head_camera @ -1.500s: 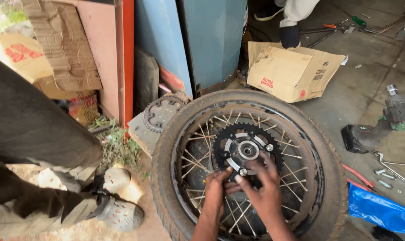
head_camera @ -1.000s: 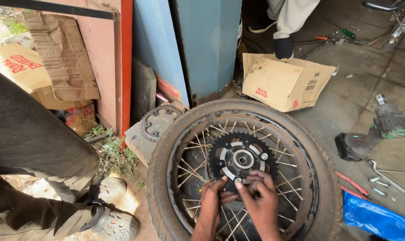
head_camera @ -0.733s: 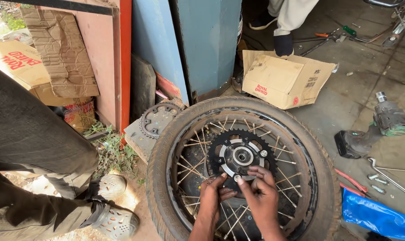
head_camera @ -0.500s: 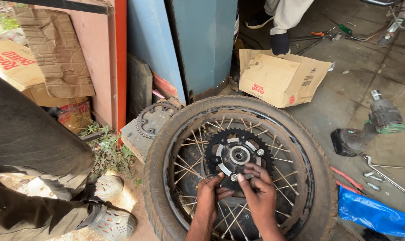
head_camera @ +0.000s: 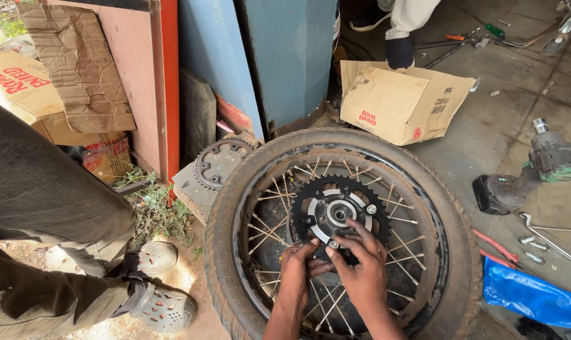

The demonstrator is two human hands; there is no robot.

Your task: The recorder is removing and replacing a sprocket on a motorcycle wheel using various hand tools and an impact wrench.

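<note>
Far left: another person's dark trouser leg (head_camera: 39, 208) and grey perforated clogs (head_camera: 156, 283) on the dirt, torn cardboard (head_camera: 77, 69) leaning against a red door post (head_camera: 169, 94) behind. Next, a loose worn sprocket (head_camera: 219, 162) lies flat on a slab just beside the tyre. Centre: spoked motorcycle wheel (head_camera: 342, 233) lying flat on the ground, black sprocket (head_camera: 336, 211) seated on its hub. Left hand (head_camera: 298, 274) and right hand (head_camera: 361, 271) meet at the sprocket's near edge — fingertips pinched together on a small bolt or nut (head_camera: 332, 244), probably; too small to tell which. Right of wheel: cardboard box (head_camera: 402, 101) behind, cordless impact wrench (head_camera: 525, 173) on concrete, blue plastic sheet (head_camera: 531, 296) — near the tyre's lower right.
</note>
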